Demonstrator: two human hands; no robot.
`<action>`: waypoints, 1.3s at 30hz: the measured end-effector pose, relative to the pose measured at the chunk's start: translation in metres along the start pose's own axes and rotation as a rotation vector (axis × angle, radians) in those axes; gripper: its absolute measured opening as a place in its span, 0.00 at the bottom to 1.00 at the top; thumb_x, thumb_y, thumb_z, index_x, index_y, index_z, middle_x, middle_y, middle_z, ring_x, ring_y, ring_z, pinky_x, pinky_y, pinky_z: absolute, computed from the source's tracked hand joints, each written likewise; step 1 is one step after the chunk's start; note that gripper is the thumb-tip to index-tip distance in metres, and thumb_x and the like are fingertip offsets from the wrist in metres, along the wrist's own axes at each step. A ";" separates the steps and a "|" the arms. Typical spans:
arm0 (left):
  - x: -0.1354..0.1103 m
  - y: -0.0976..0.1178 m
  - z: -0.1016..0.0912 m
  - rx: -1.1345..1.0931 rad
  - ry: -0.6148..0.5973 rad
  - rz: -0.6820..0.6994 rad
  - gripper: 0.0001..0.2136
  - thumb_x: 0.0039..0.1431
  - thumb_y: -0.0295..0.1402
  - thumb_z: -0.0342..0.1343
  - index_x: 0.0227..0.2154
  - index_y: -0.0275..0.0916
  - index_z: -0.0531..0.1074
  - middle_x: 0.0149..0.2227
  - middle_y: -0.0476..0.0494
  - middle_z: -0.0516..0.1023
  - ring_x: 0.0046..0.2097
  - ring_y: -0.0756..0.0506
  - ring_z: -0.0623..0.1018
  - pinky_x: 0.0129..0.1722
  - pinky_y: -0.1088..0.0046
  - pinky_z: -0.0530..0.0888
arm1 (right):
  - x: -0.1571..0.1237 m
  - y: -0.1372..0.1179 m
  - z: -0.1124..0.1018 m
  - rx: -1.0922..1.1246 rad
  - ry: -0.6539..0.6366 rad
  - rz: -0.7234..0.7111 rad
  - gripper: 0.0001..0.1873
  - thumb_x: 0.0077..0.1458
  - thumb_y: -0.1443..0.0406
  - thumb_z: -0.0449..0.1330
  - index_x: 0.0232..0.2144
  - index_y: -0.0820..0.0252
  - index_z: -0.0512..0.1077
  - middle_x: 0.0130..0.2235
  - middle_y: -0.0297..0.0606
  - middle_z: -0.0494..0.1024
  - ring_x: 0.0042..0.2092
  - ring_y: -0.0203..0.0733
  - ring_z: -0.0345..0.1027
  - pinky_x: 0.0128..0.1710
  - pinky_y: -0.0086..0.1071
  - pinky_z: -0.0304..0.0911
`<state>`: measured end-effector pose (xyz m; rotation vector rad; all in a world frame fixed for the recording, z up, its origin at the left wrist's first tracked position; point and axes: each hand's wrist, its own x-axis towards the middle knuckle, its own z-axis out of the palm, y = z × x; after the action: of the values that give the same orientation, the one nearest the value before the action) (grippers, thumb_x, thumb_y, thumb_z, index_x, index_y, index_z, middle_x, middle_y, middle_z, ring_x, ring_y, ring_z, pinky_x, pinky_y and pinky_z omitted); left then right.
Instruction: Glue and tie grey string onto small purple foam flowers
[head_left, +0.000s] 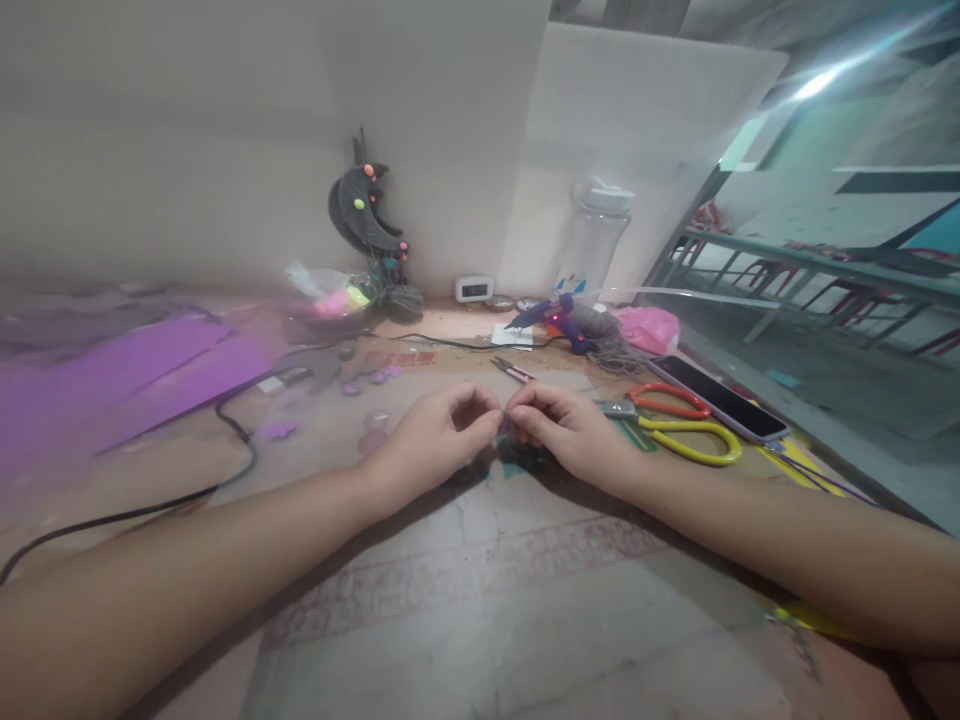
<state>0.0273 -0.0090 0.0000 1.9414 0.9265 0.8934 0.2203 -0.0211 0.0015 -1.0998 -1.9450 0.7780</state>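
Dark little piece (505, 420) is being pinched mid-frame between left hand (442, 435) and right hand (562, 425), each grip narrow. Probably light and easily dropped, so best taken by its edges; stiffness isn't being given away. Left of centre, pink-and-yellowish stuff (339, 301) is being kept in a clear bag (303, 276); upper right, nothing's being revealed about the clear bottle's (591, 245) contents.

A glue gun (571, 326), scissors (682, 427), yarn (598, 333) and long table (825, 256) suggest a craft workshop.

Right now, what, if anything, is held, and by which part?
Cannot be told: left hand and right hand pinch close together, anything between them too small to identify.
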 end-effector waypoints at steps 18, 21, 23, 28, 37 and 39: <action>0.001 -0.001 0.001 -0.032 0.014 0.015 0.07 0.60 0.34 0.51 0.29 0.38 0.68 0.29 0.50 0.73 0.32 0.49 0.73 0.33 0.74 0.69 | -0.002 -0.004 -0.003 0.165 -0.033 0.005 0.25 0.63 0.46 0.48 0.33 0.60 0.71 0.25 0.33 0.68 0.27 0.35 0.62 0.29 0.30 0.61; 0.001 -0.003 0.001 -0.042 0.017 0.009 0.06 0.60 0.34 0.51 0.29 0.38 0.68 0.29 0.50 0.72 0.32 0.50 0.72 0.33 0.74 0.69 | -0.002 -0.001 -0.003 0.218 0.051 -0.020 0.22 0.63 0.47 0.50 0.34 0.59 0.70 0.25 0.32 0.68 0.27 0.35 0.61 0.29 0.30 0.60; 0.002 -0.003 0.001 -0.041 0.022 -0.003 0.06 0.60 0.34 0.52 0.29 0.39 0.68 0.29 0.50 0.73 0.32 0.50 0.73 0.33 0.74 0.69 | 0.001 0.002 -0.007 0.257 0.172 -0.067 0.19 0.63 0.49 0.50 0.36 0.58 0.70 0.25 0.31 0.68 0.27 0.35 0.62 0.28 0.30 0.60; 0.002 -0.004 0.001 -0.044 0.042 -0.038 0.07 0.61 0.36 0.52 0.30 0.39 0.68 0.30 0.49 0.75 0.33 0.49 0.74 0.33 0.74 0.70 | 0.022 0.003 -0.038 0.274 0.506 -0.105 0.10 0.62 0.55 0.55 0.35 0.55 0.67 0.25 0.29 0.67 0.25 0.33 0.60 0.27 0.30 0.60; 0.004 -0.005 0.001 -0.125 0.089 -0.094 0.08 0.61 0.37 0.53 0.31 0.38 0.69 0.31 0.47 0.77 0.33 0.49 0.76 0.33 0.73 0.70 | 0.046 0.015 -0.077 0.111 0.619 -0.007 0.12 0.57 0.58 0.61 0.26 0.57 0.68 0.24 0.31 0.70 0.24 0.32 0.63 0.27 0.30 0.62; 0.004 -0.004 0.001 -0.114 0.113 -0.096 0.08 0.60 0.38 0.54 0.31 0.38 0.70 0.33 0.46 0.77 0.34 0.49 0.75 0.34 0.73 0.70 | 0.046 0.023 -0.074 0.037 0.547 0.019 0.13 0.57 0.58 0.61 0.24 0.58 0.67 0.23 0.32 0.71 0.25 0.33 0.65 0.29 0.30 0.63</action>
<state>0.0289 -0.0043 -0.0030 1.7497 1.0035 0.9859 0.2764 0.0404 0.0371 -1.1635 -1.4543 0.4553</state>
